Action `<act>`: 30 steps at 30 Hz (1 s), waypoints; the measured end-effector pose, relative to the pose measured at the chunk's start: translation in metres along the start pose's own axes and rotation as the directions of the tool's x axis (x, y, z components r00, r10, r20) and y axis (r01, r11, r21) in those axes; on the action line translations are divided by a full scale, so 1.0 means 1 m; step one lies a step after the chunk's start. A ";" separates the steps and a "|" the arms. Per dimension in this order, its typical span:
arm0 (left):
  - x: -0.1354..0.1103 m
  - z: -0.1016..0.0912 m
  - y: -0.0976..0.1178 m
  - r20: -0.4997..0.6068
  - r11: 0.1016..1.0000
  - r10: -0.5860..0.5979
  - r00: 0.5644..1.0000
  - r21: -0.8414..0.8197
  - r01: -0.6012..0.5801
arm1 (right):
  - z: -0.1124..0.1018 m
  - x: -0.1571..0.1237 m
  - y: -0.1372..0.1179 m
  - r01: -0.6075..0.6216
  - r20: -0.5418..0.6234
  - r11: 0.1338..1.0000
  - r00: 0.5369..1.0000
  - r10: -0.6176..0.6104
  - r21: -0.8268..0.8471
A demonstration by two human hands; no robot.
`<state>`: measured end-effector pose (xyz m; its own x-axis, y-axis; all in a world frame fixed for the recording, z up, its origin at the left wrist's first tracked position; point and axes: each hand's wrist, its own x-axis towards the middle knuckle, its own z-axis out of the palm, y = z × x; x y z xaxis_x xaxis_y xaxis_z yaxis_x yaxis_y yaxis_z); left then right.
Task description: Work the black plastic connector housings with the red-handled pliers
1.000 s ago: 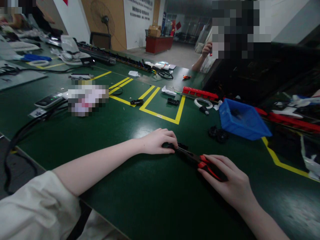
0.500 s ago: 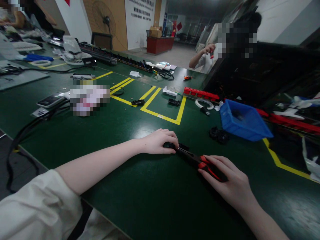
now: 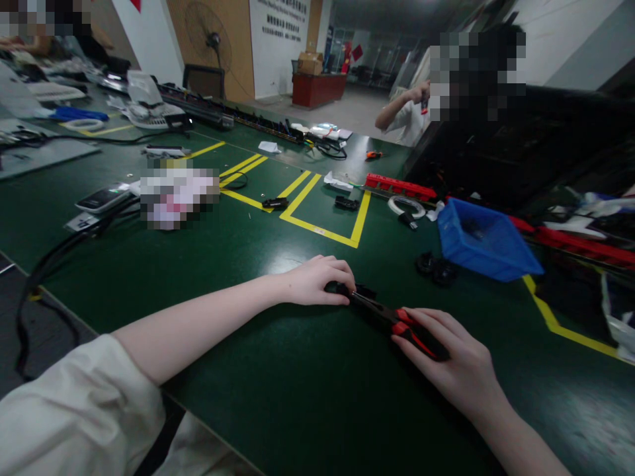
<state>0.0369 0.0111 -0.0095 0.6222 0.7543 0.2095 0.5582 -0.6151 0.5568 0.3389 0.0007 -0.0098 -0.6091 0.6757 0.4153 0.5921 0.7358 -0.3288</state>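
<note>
My left hand point(image 3: 322, 281) curls over a small black part point(image 3: 366, 291) on the green table point(image 3: 278, 410). Its fingers are closed on that part and cover much of it, so its exact kind stays unclear. In my right hand point(image 3: 459, 360) are long-nose pliers point(image 3: 397, 319) with red and black handles. The jaws point left and reach the part at my left fingertips. Whether the jaw tips grip anything is too small to make out.
Beyond my hands lie black round parts point(image 3: 435, 268), a blue bin point(image 3: 489, 248), a coiled white cable point(image 3: 405, 206) and a red strip point(image 3: 399, 187). Yellow tape point(image 3: 322, 231) marks the tabletop, with small black pieces point(image 3: 346, 203) nearby. Across the table sits another person point(image 3: 409, 119).
My hands and the pliers keep almost the same place. The view has shifted very slightly. The person across has raised a hand a little nearer the head.
</note>
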 end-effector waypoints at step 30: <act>0.001 0.007 0.003 -0.053 0.999 -0.013 0.999 0.048 0.016 | 0.002 -0.001 0.003 0.088 0.018 0.992 0.996 -0.087 -0.092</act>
<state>0.0428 0.0080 -0.0127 0.5847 0.7736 0.2443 0.5937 -0.6133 0.5210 0.3402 0.0026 -0.0127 -0.6676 0.6099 0.4270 0.5820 0.7852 -0.2116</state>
